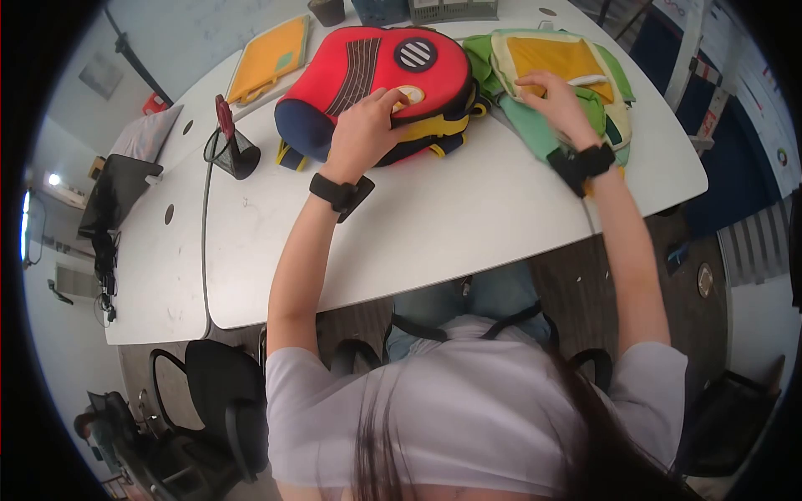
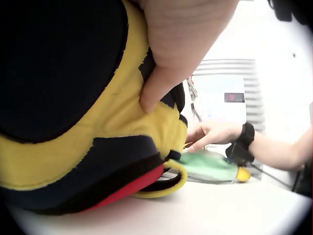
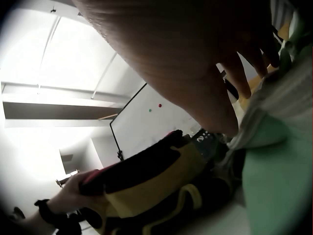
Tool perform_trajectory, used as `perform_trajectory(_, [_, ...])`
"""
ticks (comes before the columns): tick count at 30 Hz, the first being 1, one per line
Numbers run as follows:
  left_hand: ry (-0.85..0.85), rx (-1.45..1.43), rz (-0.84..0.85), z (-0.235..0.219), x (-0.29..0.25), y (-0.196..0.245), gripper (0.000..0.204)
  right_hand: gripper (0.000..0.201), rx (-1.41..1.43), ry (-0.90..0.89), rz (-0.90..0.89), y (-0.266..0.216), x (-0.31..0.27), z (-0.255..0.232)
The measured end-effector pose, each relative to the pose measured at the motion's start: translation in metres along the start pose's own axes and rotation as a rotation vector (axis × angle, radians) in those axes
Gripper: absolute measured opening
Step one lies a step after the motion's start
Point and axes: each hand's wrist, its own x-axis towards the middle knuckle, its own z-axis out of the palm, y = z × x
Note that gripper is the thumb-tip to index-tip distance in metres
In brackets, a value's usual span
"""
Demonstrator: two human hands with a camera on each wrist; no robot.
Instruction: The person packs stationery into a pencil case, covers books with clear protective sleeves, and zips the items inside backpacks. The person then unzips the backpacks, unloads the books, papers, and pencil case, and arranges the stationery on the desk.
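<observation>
A red backpack (image 1: 355, 71) with a grille-like round patch and yellow-and-navy sides lies on the white table. My left hand (image 1: 362, 134) rests on its near edge, fingertips by a small round badge (image 1: 408, 98). In the left wrist view the thumb (image 2: 159, 85) presses against the yellow side panel (image 2: 115, 105). To the right lies a green, cream and yellow backpack (image 1: 543, 54). Over its front is my right hand (image 1: 558, 107), fingers loosely bent and fingertips at the fabric. The right wrist view shows its fingers (image 3: 237, 73) spread along the bag's cream and green cloth (image 3: 274, 147).
A mesh pen holder (image 1: 238, 154) with red-handled scissors stands left of the red backpack. Behind it lies an orange pouch (image 1: 269, 58). A dark pot (image 1: 327, 10) and a grey basket (image 1: 455, 8) are at the back. The table's front edge (image 1: 401, 285) runs before my lap.
</observation>
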Motion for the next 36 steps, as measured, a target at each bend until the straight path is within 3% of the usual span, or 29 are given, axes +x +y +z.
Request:
perform_trajectory(1, [0.002,0.0,0.002,0.0,0.0,-0.001,0.03,0.034,0.26,0.133,0.045,-0.009,-0.008,0.005])
perform_trajectory(2, [0.009,0.003,0.06,-0.001,-0.002,-0.004,0.036,0.034,0.26,0.135,0.046,-0.02,-0.016,0.01])
perform_trajectory(4, [0.01,0.005,0.118,-0.004,-0.006,-0.006,0.042,0.053,1.243,-0.09,0.398,-0.042,-0.034,0.021])
perform_trajectory(5, [0.077,0.039,0.246,-0.008,-0.007,-0.006,0.046,0.053,1.246,-0.089,0.399,-0.048,-0.039,0.028])
perform_trajectory(6, [0.146,0.072,0.376,-0.011,-0.008,-0.007,0.05,0.063,1.581,-0.038,0.705,-0.051,-0.043,0.035])
perform_trajectory(7, [0.147,0.073,0.38,-0.01,-0.009,-0.013,0.05,0.073,1.903,0.021,1.024,-0.051,-0.046,0.042])
perform_trajectory(8, [0.167,0.128,0.379,-0.006,-0.009,-0.022,0.05,0.073,1.904,0.024,1.018,-0.045,-0.046,0.049])
perform_trajectory(10, [0.202,0.186,0.376,-0.007,-0.008,-0.034,0.05,0.083,2.219,0.207,0.969,-0.032,-0.039,0.054])
perform_trajectory(11, [0.023,-0.031,0.249,-0.01,-0.007,-0.038,0.046,0.083,2.217,0.2,0.958,-0.032,-0.031,0.054])
perform_trajectory(12, [-0.157,-0.245,0.119,-0.013,-0.007,-0.04,0.043,0.081,2.262,0.338,1.023,-0.033,-0.023,0.057])
perform_trajectory(13, [-0.154,-0.216,0.039,-0.015,-0.007,-0.036,0.038,0.08,2.304,0.481,1.089,-0.036,-0.016,0.059])
perform_trajectory(14, [-0.147,-0.208,0.041,-0.014,-0.006,-0.037,0.038,0.08,2.311,0.474,1.078,-0.034,-0.007,0.064])
perform_trajectory(16, [0.105,-0.344,-0.058,-0.003,-0.009,-0.045,0.033,0.076,2.178,0.638,1.064,-0.03,0.01,0.077])
perform_trajectory(17, [0.194,-0.443,-0.081,-0.001,-0.009,-0.043,0.03,0.07,2.087,0.483,1.071,-0.022,0.013,0.078])
perform_trajectory(18, [0.197,-0.438,-0.084,0.001,-0.009,-0.041,0.03,0.07,2.09,0.475,1.07,-0.016,0.018,0.082])
perform_trajectory(20, [0.457,-0.581,-0.107,0.001,-0.007,-0.039,0.029,0.058,1.062,0.342,0.829,-0.03,0.024,0.079])
perform_trajectory(21, [0.477,-0.611,-0.161,-0.002,-0.003,-0.04,0.028,0.049,1.457,0.813,0.979,-0.039,0.021,0.082])
perform_trajectory(22, [0.48,-0.61,-0.165,-0.006,0.0,-0.04,0.028,0.046,1.213,1.029,0.876,-0.037,0.023,0.09])
perform_trajectory(24, [0.666,-0.735,-0.23,-0.013,0.01,-0.035,0.028,0.041,0.843,1.094,0.55,-0.02,0.017,0.094])
perform_trajectory(25, [0.732,-0.767,-0.204,-0.017,0.016,-0.033,0.029,0.043,0.612,1.028,0.438,-0.01,0.016,0.088])
perform_trajectory(26, [0.729,-0.771,-0.209,-0.014,0.023,-0.035,0.029,0.043,0.607,1.025,0.441,-0.003,0.018,0.089])
perform_trajectory(28, [0.939,-0.978,-0.19,-0.011,0.043,-0.037,0.027,0.042,0.574,0.961,0.279,0.005,0.024,0.074])
perform_trajectory(30, [0.987,-1.031,-0.203,-0.011,0.06,-0.036,0.027,0.04,0.655,0.874,0.275,-0.013,0.027,0.05])
perform_trajectory(32, [1.076,-1.12,-0.235,-0.012,0.076,-0.037,0.027,0.039,0.704,0.852,0.134,-0.013,0.043,0.039])
perform_trajectory(36, [1.097,-1.134,-0.248,-0.018,0.095,-0.044,0.029,0.037,0.71,0.799,0.063,-0.025,0.083,0.016])
